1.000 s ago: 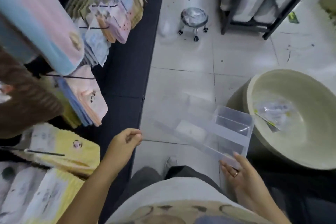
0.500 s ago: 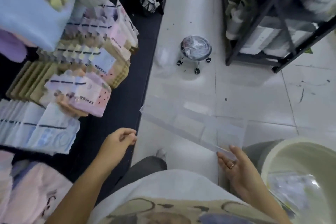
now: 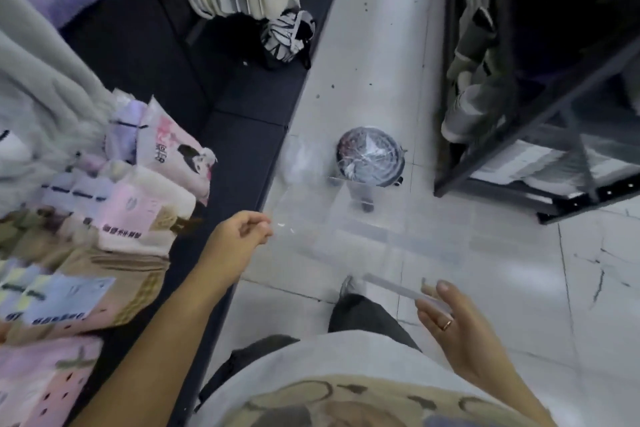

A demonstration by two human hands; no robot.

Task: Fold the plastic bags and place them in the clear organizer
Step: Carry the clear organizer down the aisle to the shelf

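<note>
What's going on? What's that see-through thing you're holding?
A person stands in an aisle holding what looks like the clear organizer out over the white floor. The left hand pinches its far corner, and the right hand props the near edge on fairly straight fingers. It is blurry, so I can't tell if any bags are inside. Soft packs are stacked on the left, and a little wheeled stool stands ahead.

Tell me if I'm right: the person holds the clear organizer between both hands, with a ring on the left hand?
No: the head view shows the ring on the right hand, not the left hand. Both do hold the clear organizer.
</note>
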